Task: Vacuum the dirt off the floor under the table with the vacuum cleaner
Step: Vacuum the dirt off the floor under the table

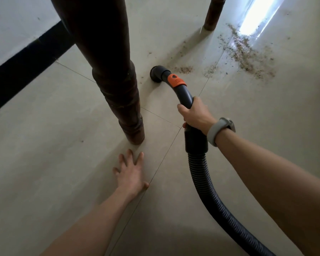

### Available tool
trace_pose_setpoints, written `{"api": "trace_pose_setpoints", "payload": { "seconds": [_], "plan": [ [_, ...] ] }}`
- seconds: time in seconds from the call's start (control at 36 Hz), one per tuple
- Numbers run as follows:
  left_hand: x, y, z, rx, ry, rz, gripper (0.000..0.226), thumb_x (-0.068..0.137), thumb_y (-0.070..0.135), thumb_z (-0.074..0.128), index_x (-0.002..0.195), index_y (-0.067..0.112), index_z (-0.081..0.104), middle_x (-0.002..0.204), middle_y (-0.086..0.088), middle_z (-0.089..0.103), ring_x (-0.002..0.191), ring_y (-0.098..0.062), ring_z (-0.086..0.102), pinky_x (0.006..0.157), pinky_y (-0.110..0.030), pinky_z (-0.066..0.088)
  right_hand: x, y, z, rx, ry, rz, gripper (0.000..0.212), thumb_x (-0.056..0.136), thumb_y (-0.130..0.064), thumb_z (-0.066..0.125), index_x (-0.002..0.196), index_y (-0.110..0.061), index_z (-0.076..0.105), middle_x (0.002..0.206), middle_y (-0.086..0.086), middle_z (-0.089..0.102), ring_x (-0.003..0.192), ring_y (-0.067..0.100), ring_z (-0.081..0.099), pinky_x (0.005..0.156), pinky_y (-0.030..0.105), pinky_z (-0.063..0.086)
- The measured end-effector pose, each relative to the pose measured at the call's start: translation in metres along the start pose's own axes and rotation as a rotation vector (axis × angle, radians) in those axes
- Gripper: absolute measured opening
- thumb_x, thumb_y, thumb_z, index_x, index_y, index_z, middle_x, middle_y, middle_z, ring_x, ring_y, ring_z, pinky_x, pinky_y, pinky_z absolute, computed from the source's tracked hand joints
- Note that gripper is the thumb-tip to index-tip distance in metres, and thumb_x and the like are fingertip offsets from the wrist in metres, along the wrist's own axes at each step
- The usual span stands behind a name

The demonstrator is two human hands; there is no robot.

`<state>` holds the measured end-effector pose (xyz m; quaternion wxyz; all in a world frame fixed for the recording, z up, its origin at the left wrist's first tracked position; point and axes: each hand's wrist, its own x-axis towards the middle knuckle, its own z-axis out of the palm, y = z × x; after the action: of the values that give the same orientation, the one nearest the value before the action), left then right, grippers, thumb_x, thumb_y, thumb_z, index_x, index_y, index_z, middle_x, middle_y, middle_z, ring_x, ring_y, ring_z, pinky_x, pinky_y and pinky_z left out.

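Note:
My right hand [195, 115] grips the curved black handle of the vacuum hose [201, 174], which runs back toward the lower right. The handle carries an orange slider [176, 80] and ends in a round black nozzle [156, 73] set on the beige tiled floor. Brown dirt [248, 56] lies scattered to the right of the nozzle and farther away, with a small patch [184, 69] just beside it. My left hand [130, 171] rests flat on the floor with fingers spread, just in front of the near table leg.
A thick dark wooden table leg [116, 89] stands left of the nozzle. A second leg [211, 15] stands at the far right. A black baseboard [26, 60] runs along the white wall at left. Bright sunlight [259, 15] falls on the floor beyond the dirt.

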<state>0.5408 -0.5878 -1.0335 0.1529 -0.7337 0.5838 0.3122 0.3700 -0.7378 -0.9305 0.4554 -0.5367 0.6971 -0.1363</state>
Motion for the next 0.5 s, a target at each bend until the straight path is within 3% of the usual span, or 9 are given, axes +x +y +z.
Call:
{"api": "trace_pose_setpoints", "payload": {
  "seconds": [0.22,0.5],
  "plan": [
    [0.000,0.004,0.001,0.015,0.017,-0.029,0.106,0.078,0.040,0.073,0.152,0.030,-0.003,0.158,-0.008,-0.011,0.145,-0.039,-0.009,0.113,-0.059,0.017,-0.008,-0.011,0.005,-0.006,-0.150,-0.030,0.034,0.096,-0.027,0.050,0.122,-0.010,0.038,0.093,0.010,0.057,0.056,0.015,0.059,0.055,0.026,0.054],
    [-0.001,0.007,-0.002,0.022,-0.017,-0.040,0.104,0.082,0.038,0.070,0.152,0.029,-0.006,0.158,-0.009,-0.014,0.144,-0.039,-0.011,0.113,-0.060,0.016,-0.015,-0.008,0.004,-0.042,-0.140,-0.037,0.029,0.095,-0.027,0.052,0.117,-0.011,0.039,0.089,0.008,0.056,0.053,0.013,0.057,0.051,0.023,0.051]
  ]
}}
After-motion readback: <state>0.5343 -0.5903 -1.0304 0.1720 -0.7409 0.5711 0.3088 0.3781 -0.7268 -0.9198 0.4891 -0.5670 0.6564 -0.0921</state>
